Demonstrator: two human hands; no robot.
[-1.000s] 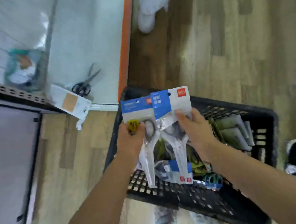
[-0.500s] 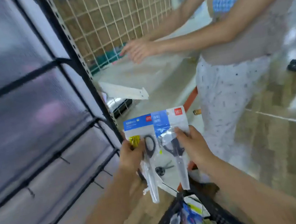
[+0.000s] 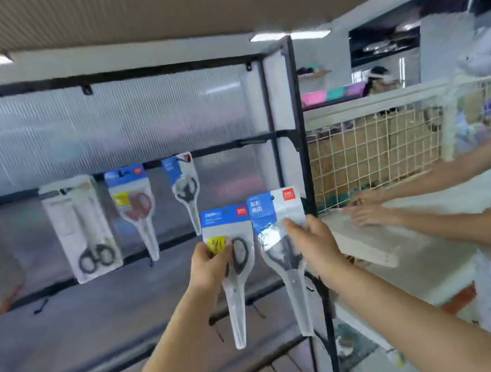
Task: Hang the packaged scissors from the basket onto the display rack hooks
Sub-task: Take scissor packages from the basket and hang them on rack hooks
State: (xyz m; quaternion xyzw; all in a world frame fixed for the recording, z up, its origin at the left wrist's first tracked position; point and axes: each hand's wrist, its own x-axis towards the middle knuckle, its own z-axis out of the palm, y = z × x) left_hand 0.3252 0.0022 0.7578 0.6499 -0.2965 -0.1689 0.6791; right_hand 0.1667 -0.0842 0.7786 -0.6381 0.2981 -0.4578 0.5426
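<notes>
Hands both grip packaged scissors in front of the black metal display rack [image 3: 303, 158] with its translucent ribbed back panel. The left hand [image 3: 208, 264] pinches a clear plastic pack of black-handled scissors with a blue header card and yellow sticker [image 3: 234, 267], thumb over the sticker, blades pointing down. The right hand [image 3: 313, 245] holds a second clear pack of dark-handled scissors with a blue-and-white header card [image 3: 281, 244] just right of the first, their header cards touching, near the rack's right upright post. Both packs hang upright, below the rack's middle black crossbar [image 3: 225, 147]. On that crossbar hang three packs: a white card with black-handled scissors [image 3: 81, 226], a blue-header pack with red-handled scissors [image 3: 134, 205], and a smaller blue-header pack with dark scissors [image 3: 185, 188]. Right of the rack, another person's two hands [image 3: 365, 206] rest on a white shelf board [image 3: 366, 237] before a cream wire grid [image 3: 373, 154].
</notes>
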